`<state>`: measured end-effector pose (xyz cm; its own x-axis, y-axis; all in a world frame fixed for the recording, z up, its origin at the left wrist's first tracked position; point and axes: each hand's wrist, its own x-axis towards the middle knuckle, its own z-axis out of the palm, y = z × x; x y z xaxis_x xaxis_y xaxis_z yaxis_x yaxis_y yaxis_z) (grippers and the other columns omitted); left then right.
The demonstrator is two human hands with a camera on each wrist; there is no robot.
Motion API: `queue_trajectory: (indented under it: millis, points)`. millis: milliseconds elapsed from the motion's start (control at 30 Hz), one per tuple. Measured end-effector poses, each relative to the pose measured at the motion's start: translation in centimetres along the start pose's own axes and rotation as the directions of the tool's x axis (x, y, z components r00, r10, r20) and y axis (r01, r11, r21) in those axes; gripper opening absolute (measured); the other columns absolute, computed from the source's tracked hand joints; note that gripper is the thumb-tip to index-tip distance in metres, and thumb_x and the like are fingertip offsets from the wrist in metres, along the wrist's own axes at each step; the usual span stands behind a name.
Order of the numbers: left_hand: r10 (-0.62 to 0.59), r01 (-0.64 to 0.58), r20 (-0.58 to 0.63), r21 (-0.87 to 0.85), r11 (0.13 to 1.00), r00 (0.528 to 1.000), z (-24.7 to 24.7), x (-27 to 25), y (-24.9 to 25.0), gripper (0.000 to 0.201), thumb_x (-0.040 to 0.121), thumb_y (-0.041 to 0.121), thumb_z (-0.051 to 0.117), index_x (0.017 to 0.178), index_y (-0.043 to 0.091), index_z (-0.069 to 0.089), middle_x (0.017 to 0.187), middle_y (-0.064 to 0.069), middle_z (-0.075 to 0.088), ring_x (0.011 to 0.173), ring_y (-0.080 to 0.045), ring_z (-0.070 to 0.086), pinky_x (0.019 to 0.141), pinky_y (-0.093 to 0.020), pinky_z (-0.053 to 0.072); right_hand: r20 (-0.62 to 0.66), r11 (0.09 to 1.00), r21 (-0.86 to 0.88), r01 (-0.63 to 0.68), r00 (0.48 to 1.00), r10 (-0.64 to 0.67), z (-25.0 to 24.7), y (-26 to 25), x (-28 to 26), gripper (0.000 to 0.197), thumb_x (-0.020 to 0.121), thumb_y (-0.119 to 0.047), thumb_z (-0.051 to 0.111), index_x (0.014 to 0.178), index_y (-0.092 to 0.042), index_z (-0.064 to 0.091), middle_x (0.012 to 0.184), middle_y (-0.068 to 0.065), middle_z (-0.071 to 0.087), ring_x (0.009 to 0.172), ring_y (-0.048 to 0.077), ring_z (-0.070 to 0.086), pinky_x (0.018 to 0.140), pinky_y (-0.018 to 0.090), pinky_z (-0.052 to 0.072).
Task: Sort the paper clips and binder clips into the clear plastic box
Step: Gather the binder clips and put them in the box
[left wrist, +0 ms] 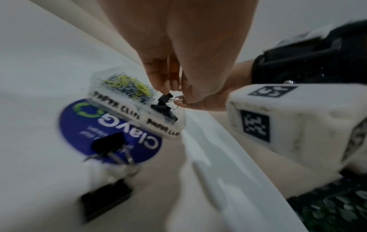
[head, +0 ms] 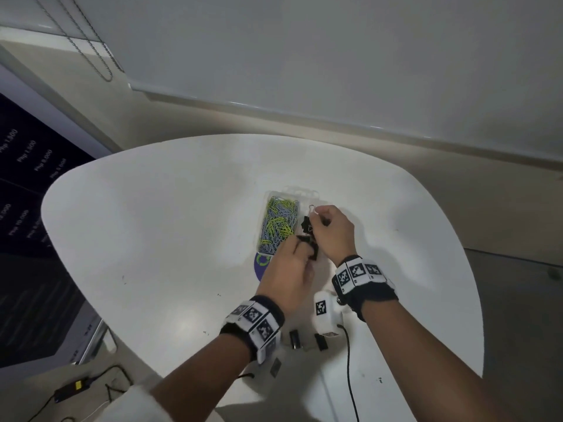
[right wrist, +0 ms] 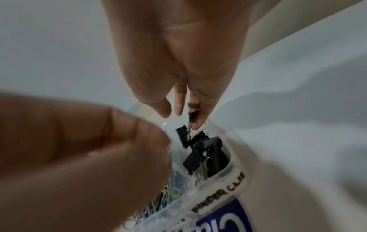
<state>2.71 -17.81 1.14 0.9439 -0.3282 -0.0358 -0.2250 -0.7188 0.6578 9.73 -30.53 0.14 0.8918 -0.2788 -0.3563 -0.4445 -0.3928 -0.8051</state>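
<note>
White rounded table (head: 152,239) stands by a pale wall (head: 335,50).

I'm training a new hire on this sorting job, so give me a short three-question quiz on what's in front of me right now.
1. True or false: the paper clips in the box are all red.
2. What is the right hand pinching? A) a paper clip B) a binder clip by its wire handle C) a pen
3. Short answer: what lies flat on the table, partly under the near end of the box?

Key
1. False: they are yellow-green and blue-grey.
2. B: it hangs over the binder clip compartment.
3. A round blue sticker.
</note>
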Motion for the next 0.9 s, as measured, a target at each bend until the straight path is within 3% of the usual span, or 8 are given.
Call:
queue_trajectory:
  millis: [100, 200, 267, 400, 533, 667, 833, 900]
  points:
    - [0.008, -0.018, 0.105, 0.098, 0.995, 0.994, -0.5, -3.8, -2.4, 0.006, 0.083, 0.020, 0.055, 0.087, 0.015, 0.058, 0.091, 0.000, 0.051, 0.079, -0.018, 0.051, 0.068, -0.031, 0.046, 0.064, 0.994, 0.022, 0.106, 0.992, -0.107, -0.5, 0.6, -1.3, 0.025, 0.095, -0.016, 0.060, 0.119, -0.016, 0.065, 0.120, -0.005, 0.066, 0.110, 0.006, 0.060, 0.093, 0.013, 0.044]
    - [-0.062, -0.019, 0.276, 0.280, 0.960, 0.959, -0.1, -6.8, -5.1, 0.027, 0.086, 0.029, 0.046, 0.106, 0.019, 0.062, 0.106, -0.002, 0.054, 0.092, -0.025, 0.054, 0.075, -0.036, 0.049, 0.087, 0.969, 0.013, 0.247, 0.965, -0.247, -1.7, 1.6, -3.4, 0.023, 0.091, -0.010, 0.064, 0.111, -0.020, 0.068, 0.113, -0.009, 0.064, 0.101, -0.001, 0.060, 0.087, 0.018, 0.051]
    - [-0.088, 0.011, 0.292, 0.255, 0.967, 0.952, -0.1, -7.9, -6.2, 0.040, 0.084, 0.021, 0.054, 0.123, 0.024, 0.056, 0.122, -0.004, 0.050, 0.099, -0.027, 0.051, 0.081, -0.038, 0.051, 0.170, 0.952, -0.030, 0.305, 0.940, -0.296, -2.7, 2.7, -5.2, 0.021, 0.088, -0.011, 0.069, 0.105, -0.024, 0.069, 0.104, -0.011, 0.064, 0.091, 0.000, 0.061, 0.079, 0.017, 0.053]
    - [-0.111, 0.061, 0.277, 0.182, 0.981, 0.954, 0.1, -7.7, -5.9, 0.056, 0.084, 0.022, 0.065, 0.136, 0.021, 0.045, 0.133, -0.004, 0.040, 0.112, -0.024, 0.045, 0.090, -0.038, 0.050, 0.566, 0.942, -0.225, 0.250, 0.820, -0.082, -4.2, 5.9, -9.1, 0.030, 0.077, -0.030, 0.082, 0.102, -0.033, 0.066, 0.099, -0.010, 0.060, 0.087, 0.006, 0.059, 0.075, 0.018, 0.052]
    - [-0.106, 0.043, 0.296, 0.212, 0.976, 0.949, 0.9, -6.6, -5.7, 0.060, 0.081, 0.020, 0.069, 0.135, 0.019, 0.043, 0.132, -0.006, 0.038, 0.114, -0.026, 0.042, 0.090, -0.039, 0.049, 0.682, 0.856, -0.377, 0.353, 0.732, -0.001, -4.2, 9.7, -11.9, 0.056, 0.056, -0.043, 0.089, 0.104, -0.036, 0.062, 0.103, -0.015, 0.046, 0.092, -0.003, 0.047, 0.072, 0.009, 0.038]
    - [-0.078, -0.005, 0.313, 0.257, 0.966, 0.947, 0.8, -6.2, -5.4, 0.040, 0.083, 0.017, 0.067, 0.119, 0.011, 0.051, 0.124, -0.010, 0.043, 0.109, -0.029, 0.042, 0.086, -0.041, 0.048, 0.642, 0.810, -0.422, 0.407, 0.765, -0.050, -3.5, 12.0, -13.1, 0.037, 0.069, -0.034, 0.080, 0.099, -0.034, 0.058, 0.100, -0.020, 0.040, 0.088, 0.000, 0.047, 0.071, 0.010, 0.036]
    - [-0.106, 0.024, 0.338, 0.238, 0.971, 0.935, 0.7, -6.8, -6.2, 0.028, 0.085, 0.014, 0.062, 0.108, 0.010, 0.048, 0.118, -0.008, 0.045, 0.105, -0.026, 0.041, 0.086, -0.032, 0.040, 0.551, 0.877, -0.348, 0.333, 0.829, -0.096, -3.3, 12.2, -13.0, 0.020, 0.076, -0.021, 0.074, 0.088, -0.026, 0.059, 0.095, -0.015, 0.046, 0.082, 0.004, 0.054, 0.073, 0.017, 0.044]
    - [-0.150, 0.096, 0.335, 0.175, 0.980, 0.930, 0.3, -7.0, -6.4, 0.022, 0.085, 0.017, 0.061, 0.099, 0.016, 0.044, 0.108, -0.004, 0.049, 0.099, -0.024, 0.041, 0.078, -0.030, 0.036, 0.472, 0.931, -0.260, 0.257, 0.875, -0.109, -3.2, 11.8, -13.1, 0.021, 0.076, -0.013, 0.071, 0.086, -0.026, 0.058, 0.091, -0.010, 0.054, 0.078, 0.008, 0.058, 0.073, 0.024, 0.051]
